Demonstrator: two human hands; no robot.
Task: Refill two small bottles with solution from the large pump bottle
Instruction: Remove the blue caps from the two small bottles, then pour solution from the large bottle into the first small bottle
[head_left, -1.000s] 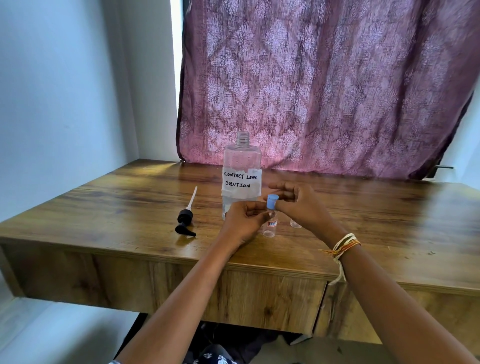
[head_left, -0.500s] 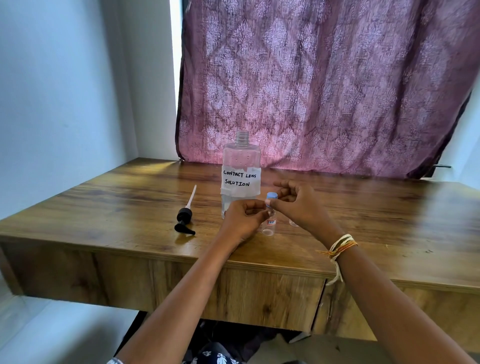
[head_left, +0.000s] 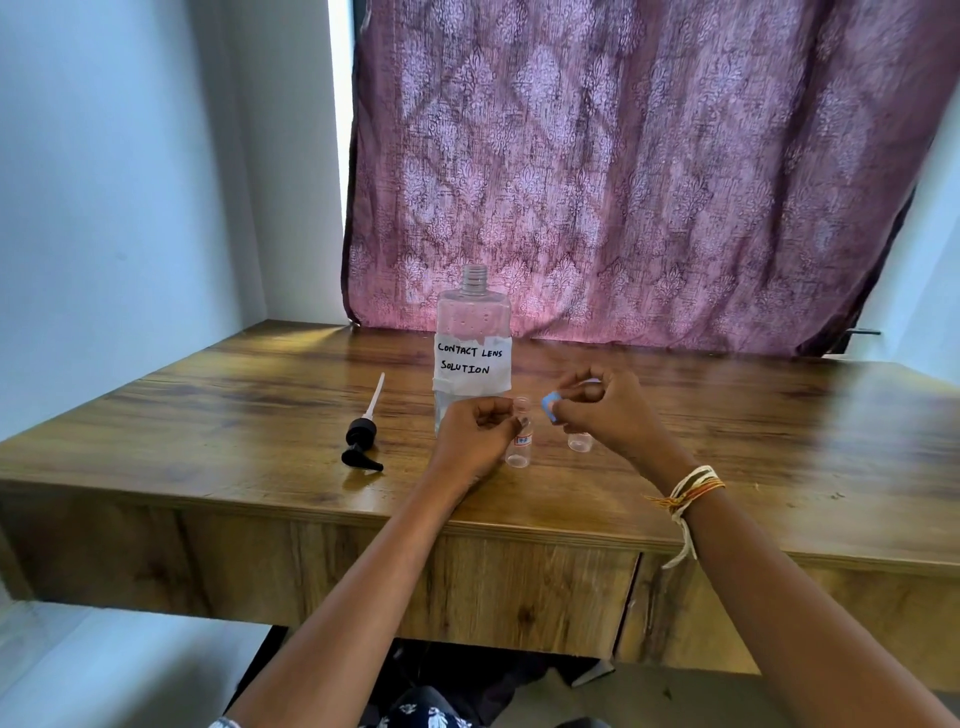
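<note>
A large clear bottle labelled "CONTACT LENS SOLUTION" stands uncapped on the wooden desk. Its black pump lies on the desk to the left. My left hand grips a small clear bottle that stands upright with its mouth uncovered. My right hand holds that bottle's blue cap just right of the mouth, tilted. A second small clear bottle stands behind my right hand, mostly hidden.
A purple patterned curtain hangs behind the desk. A pale wall runs along the left. The desk's front edge lies close below my wrists, with a drawer front under it.
The blue cap sat on the small bottle in the earlier frames. Now my right hand has lifted it off and moved it slightly right.
</note>
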